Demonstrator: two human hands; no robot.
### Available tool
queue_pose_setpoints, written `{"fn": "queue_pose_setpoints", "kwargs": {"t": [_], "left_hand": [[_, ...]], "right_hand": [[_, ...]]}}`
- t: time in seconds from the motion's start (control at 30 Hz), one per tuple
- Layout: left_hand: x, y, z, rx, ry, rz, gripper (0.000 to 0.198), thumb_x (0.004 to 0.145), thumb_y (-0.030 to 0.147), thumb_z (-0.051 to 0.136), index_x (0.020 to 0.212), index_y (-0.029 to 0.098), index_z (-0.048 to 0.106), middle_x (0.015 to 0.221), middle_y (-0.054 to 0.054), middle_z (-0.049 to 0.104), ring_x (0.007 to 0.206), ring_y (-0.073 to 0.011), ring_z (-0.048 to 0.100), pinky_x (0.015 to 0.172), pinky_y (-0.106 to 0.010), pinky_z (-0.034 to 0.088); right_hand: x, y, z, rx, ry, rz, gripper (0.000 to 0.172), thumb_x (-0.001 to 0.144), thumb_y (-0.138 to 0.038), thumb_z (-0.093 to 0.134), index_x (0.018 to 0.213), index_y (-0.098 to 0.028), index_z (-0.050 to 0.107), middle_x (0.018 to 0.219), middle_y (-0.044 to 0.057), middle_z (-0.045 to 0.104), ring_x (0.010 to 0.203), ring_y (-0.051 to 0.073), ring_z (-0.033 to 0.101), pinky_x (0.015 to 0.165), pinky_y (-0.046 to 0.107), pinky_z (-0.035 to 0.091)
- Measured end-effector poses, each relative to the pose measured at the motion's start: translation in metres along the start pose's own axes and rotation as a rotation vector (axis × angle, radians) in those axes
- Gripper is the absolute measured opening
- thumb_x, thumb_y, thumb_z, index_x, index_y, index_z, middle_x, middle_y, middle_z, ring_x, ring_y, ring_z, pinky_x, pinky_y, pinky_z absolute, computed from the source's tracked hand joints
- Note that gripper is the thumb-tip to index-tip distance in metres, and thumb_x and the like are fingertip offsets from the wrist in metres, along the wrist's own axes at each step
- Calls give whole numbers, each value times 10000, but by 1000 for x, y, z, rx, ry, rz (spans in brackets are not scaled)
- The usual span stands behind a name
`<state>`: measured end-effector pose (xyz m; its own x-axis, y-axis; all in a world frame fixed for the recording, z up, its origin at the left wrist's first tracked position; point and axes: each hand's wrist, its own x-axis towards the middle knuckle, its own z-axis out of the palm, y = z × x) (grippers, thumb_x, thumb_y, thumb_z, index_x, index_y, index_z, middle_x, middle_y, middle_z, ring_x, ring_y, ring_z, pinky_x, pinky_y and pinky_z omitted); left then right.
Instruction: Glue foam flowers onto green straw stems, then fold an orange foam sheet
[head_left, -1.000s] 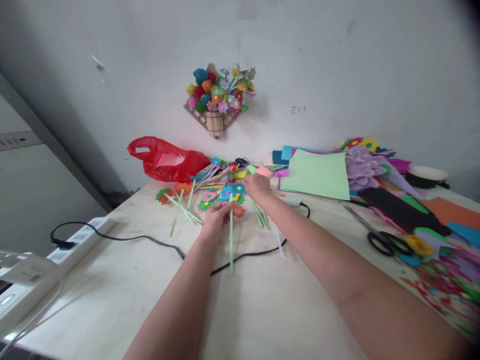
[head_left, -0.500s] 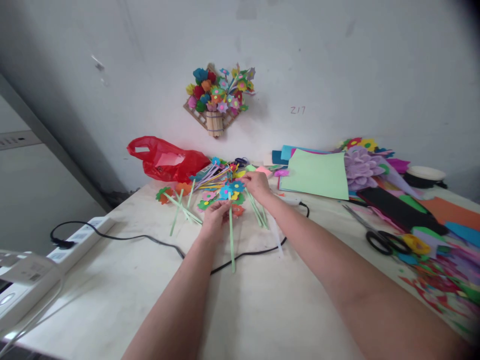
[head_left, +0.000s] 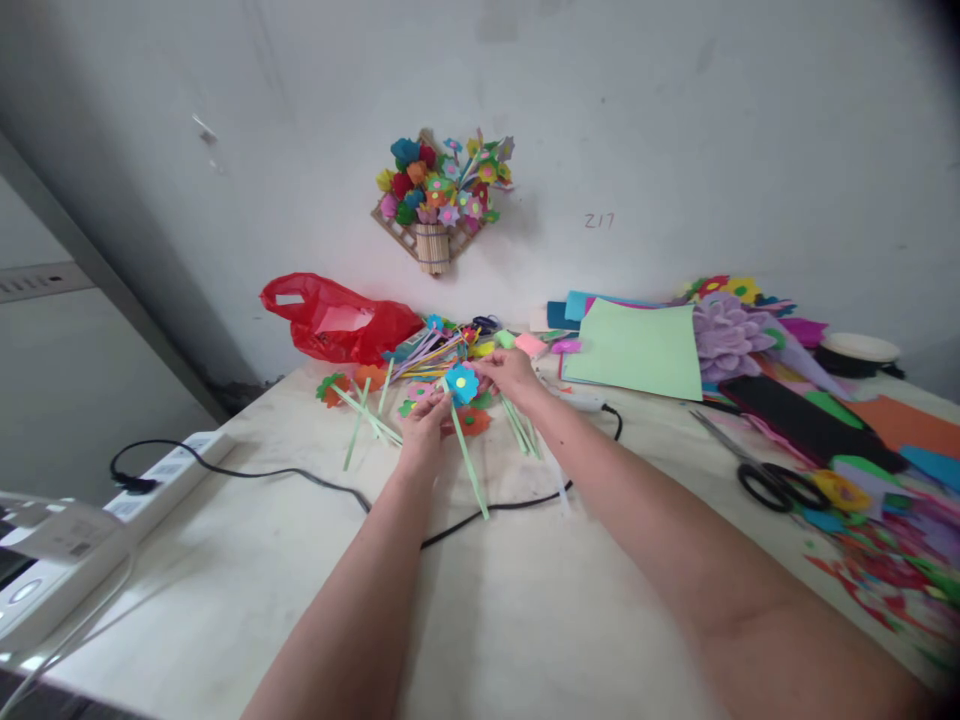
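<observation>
Two hands are close together over the white table (head_left: 225, 560). The left hand (head_left: 424, 418) pinches a long green strip (head_left: 470, 460) near its top, and the strip slants down to where the black cord (head_left: 529, 503) lies. A blue flower (head_left: 462, 384) with a yellow middle is between the hands, right by the top of the strip. The right hand (head_left: 511, 372) has its fingers bent in at the flower's other side, but I cannot tell if they grip it.

Some of the work looks done. On the left, a few green strips (head_left: 386, 429) lie with wavy flowers (head_left: 327, 389) at their ends, and they look joined. At the back is a pile of thin, bright stems (head_left: 429, 358). The blue flower seems only partway done, as I cannot see if the strip is stuck to it. Some looks left, too: an orange flower (head_left: 472, 421) lies close by with no strip that I can see, and more strips (head_left: 517, 430) lie near the right wrist.
</observation>
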<state>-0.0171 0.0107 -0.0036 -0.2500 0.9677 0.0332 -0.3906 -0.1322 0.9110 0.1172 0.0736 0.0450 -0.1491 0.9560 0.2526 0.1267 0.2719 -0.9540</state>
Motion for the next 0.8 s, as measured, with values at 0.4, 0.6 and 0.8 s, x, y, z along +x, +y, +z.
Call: {"fn": "queue_pose_setpoints", "kwargs": {"t": [0.4,0.6,0.8], "left_hand": [[4,1,-2,-2,51,40,320,477,326,808,687,116,689,574,-6,618,488,-83,548,496,-202,452],[3,3,0,-29,-23,28,323,478,319,821,693,128,675,549,15,578,518,-100,579,489,-200,445],[2,3,2,-49,-71,-22,316,470,293,829,693,142,664,570,1,613,563,-128,619,472,-196,440]], "right_hand": [[5,10,-25,-335,392,-61,238,687,-401,600,593,-183,624,587,-7,607,558,136,556,495,221,421],[3,10,-29,-98,345,-23,231,648,-387,627,579,-169,589,517,-29,546,462,107,489,441,214,390],[-13,1,-7,139,15,-13,311,596,-441,691,580,-149,586,451,-51,498,373,62,385,391,199,333]]}}
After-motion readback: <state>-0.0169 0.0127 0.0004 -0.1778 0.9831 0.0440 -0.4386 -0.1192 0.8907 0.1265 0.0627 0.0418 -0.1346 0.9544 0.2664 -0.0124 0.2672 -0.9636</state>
